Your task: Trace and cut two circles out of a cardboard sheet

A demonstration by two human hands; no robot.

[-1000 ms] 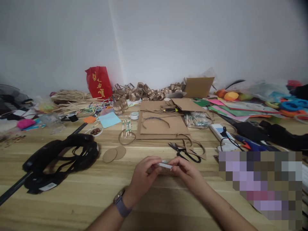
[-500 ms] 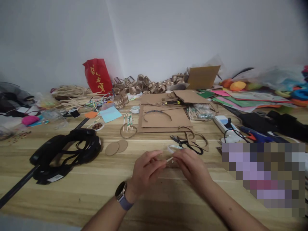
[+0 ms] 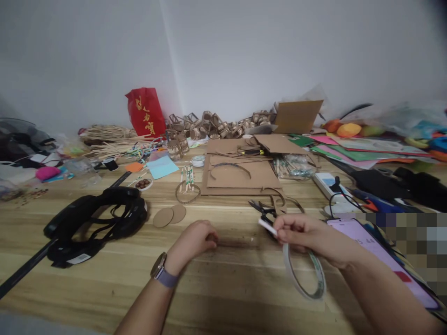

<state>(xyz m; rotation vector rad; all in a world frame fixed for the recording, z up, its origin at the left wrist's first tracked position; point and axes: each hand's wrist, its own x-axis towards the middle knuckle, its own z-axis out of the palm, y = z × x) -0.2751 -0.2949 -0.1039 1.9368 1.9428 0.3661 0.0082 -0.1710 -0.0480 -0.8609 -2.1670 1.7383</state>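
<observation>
My left hand (image 3: 194, 241) rests curled on the wooden table (image 3: 104, 288), its fingertips pressing the left end of a brown cardboard strip (image 3: 237, 242) lying flat. My right hand (image 3: 307, 235) is closed around a thin roll of double-sided tape (image 3: 303, 275), whose ring hangs below the fingers. A short white tape end (image 3: 267, 226) sticks out from that hand to the left, above the strip's right end. Black scissors (image 3: 262, 208) lie just beyond the right hand.
Black straps and a headset (image 3: 94, 223) lie at left. Two cardboard discs (image 3: 170, 216), cardboard sheets (image 3: 240, 174), woven rings (image 3: 209, 128), a red bag (image 3: 145, 111), sticks and coloured paper (image 3: 349, 151) fill the back. A phone (image 3: 380, 260) lies under my right forearm.
My hands have drawn apart. The right hand moved right with the tape roll, now hanging in view, while the left hand dropped onto the cardboard strip on the table.
</observation>
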